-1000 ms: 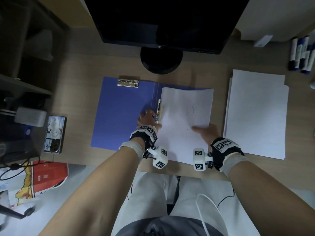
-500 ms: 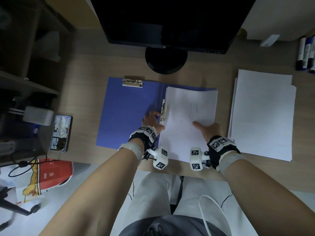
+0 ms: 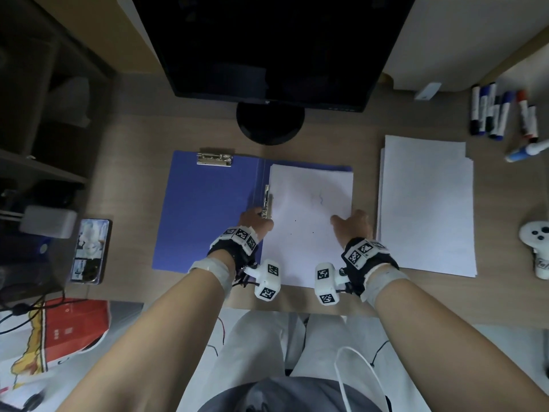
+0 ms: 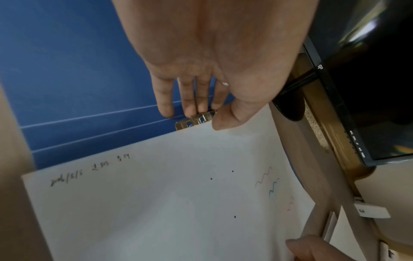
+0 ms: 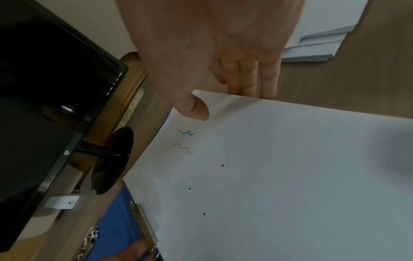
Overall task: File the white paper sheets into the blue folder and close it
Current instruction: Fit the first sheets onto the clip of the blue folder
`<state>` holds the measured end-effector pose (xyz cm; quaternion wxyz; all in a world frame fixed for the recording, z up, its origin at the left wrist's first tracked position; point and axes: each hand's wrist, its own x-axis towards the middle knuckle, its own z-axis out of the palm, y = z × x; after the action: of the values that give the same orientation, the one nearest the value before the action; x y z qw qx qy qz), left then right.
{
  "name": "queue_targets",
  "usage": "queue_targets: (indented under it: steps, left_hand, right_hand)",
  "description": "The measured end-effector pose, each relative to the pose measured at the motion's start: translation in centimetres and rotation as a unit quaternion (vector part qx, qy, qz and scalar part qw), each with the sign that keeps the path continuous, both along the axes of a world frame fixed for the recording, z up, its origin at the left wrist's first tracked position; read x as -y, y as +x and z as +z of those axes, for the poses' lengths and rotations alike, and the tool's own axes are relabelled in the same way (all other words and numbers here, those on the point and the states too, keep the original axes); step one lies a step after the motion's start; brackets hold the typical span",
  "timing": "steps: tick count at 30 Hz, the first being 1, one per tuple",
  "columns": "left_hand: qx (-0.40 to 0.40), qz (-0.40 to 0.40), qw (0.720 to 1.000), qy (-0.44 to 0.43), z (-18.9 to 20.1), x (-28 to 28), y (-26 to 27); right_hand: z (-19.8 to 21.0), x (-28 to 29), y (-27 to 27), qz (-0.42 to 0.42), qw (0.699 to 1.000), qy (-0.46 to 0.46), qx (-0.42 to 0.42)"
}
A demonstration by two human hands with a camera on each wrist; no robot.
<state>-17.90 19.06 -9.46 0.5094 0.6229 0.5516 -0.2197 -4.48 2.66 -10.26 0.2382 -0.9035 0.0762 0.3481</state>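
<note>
The blue folder [image 3: 208, 209] lies open on the desk. A white sheet [image 3: 309, 227] with small scribbles and dots covers its right half. My left hand [image 3: 261, 217] is at the folder's spine. There its fingers and thumb pinch the metal clip [image 4: 196, 119], and the thumb tip rests on the sheet's left edge [image 4: 156, 194]. At the sheet's right edge my right hand [image 3: 347, 221] pinches the paper [image 5: 279, 167], thumb on top and fingers underneath. A second metal clip [image 3: 214, 159] sits at the top of the folder's left half.
A stack of white paper [image 3: 424, 209] lies right of the folder. The black monitor [image 3: 267, 49] and its round stand [image 3: 270, 123] are behind it. Markers [image 3: 502, 114] and a white controller [image 3: 537, 236] lie at the far right, a phone [image 3: 90, 251] at the left.
My right hand has slid rightward across the sheet to its right edge. The left hand has stayed at the spine clip. The head view has shifted slightly.
</note>
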Motion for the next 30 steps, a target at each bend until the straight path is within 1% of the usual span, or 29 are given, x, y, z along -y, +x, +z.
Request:
queue_targets:
  steps: [3, 11, 15, 18, 21, 23, 26, 30]
  left_hand:
    - [0.000, -0.001, 1.000, -0.020, -0.6, -0.4, -0.1]
    - [-0.001, 0.002, 1.000, -0.030, -0.6, -0.4, 0.4]
    - [0.001, 0.013, 0.999, -0.031, -0.2, -0.2, 0.5]
    - [-0.004, 0.010, 1.000, -0.027, -0.5, 0.0, 0.6]
    - [-0.005, 0.006, 1.000, -0.029, -1.2, -0.2, 0.6]
    - [-0.006, -0.001, 1.000, -0.029, -1.2, -0.3, 0.5]
    - [-0.007, -0.009, 0.999, -0.030, -1.2, -0.5, 0.5]
    - [-0.030, 0.018, 0.999, -0.022, -1.3, -0.8, 0.2]
  right_hand:
    - [-0.4, 0.0, 0.1, 0.035, 0.999, -0.018, 0.006]
    - [-0.8, 0.3, 1.0, 0.083, 0.995, -0.038, -0.036]
    - [-0.3, -0.2, 0.7, 0.078, 0.994, -0.059, -0.048]
    - [0.2, -0.5, 0.4, 0.044, 0.996, -0.049, -0.062]
    - [-0.3, -0.6, 0.7, 0.026, 0.996, -0.053, -0.070]
    - [-0.6, -0.4, 1.2, 0.029, 0.995, -0.053, -0.080]
    - [0.8, 0.3, 1.9, 0.039, 0.994, -0.035, -0.100]
    - [0.6, 1.4, 2.3, 0.052, 0.992, -0.048, -0.107]
